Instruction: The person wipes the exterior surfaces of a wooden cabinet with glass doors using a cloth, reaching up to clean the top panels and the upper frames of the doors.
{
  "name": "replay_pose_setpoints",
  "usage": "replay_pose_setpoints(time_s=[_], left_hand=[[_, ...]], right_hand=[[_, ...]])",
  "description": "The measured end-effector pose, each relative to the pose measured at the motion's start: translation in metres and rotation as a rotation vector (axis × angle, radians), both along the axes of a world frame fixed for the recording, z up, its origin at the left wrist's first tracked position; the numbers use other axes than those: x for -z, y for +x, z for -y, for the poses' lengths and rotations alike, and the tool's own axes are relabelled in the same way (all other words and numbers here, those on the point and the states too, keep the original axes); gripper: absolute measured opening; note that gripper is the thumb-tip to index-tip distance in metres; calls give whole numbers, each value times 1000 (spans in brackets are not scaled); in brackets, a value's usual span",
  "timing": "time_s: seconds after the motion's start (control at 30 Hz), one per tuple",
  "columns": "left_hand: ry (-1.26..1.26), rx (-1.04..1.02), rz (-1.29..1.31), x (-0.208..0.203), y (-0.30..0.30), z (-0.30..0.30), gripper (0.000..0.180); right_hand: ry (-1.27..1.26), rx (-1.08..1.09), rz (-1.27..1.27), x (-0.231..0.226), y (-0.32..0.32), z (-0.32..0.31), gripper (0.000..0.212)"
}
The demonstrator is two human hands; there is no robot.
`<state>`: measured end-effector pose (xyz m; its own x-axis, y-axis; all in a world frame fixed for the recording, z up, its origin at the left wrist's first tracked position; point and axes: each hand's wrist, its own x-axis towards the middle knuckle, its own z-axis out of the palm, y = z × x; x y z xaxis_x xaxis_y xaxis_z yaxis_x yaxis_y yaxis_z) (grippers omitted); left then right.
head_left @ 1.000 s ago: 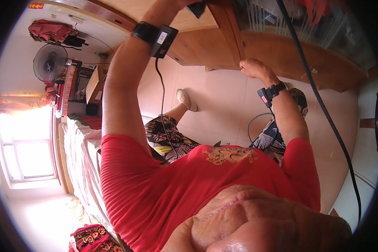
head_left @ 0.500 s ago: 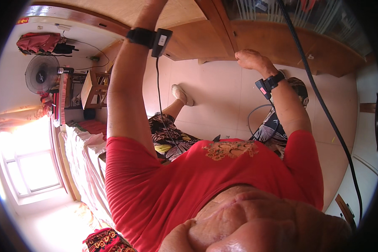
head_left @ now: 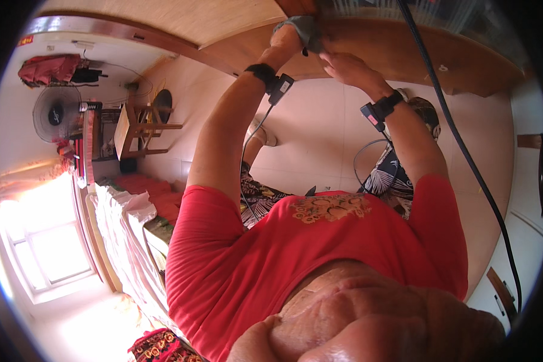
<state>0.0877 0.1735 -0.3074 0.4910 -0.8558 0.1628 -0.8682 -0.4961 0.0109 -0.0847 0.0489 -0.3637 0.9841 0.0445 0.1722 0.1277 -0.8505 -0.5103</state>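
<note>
Where it shows, the cloth (head_left: 309, 32) seems grey.

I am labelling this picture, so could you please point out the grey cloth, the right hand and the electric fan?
Grey cloth (head_left: 309, 32): head view, on its crumpled fabric.
Right hand (head_left: 352, 69): head view, on the back of the hand.
Electric fan (head_left: 56, 113): head view, on its round hub.

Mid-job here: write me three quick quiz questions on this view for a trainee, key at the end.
1. Which hand holds the grey cloth?
2. True or false: the left wrist is bare.
3. Which is nearest the cloth: A) fan, B) cabinet, C) window?

Key:
1. The left hand.
2. False; it wears a black band.
3. B.
</note>
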Motion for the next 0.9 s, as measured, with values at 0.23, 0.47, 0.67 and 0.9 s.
replay_pose_setpoints(time_s=[0.23,0.47,0.67,0.9], left_hand=[[-507,336,-594,-3,-23,11,23],[-632,73,-1760,-21,-39,-25,33],[-513,-81,-1661,-43,-71,-43,46],[-976,-148,-1969,-27,-29,-104,48]], right_hand=[[279,211,292,-17,8,12,42],[406,176,742,-36,-5,5,48],[536,137,414,-34,-11,7,31],[394,318,848,-31,-25,41,23]])
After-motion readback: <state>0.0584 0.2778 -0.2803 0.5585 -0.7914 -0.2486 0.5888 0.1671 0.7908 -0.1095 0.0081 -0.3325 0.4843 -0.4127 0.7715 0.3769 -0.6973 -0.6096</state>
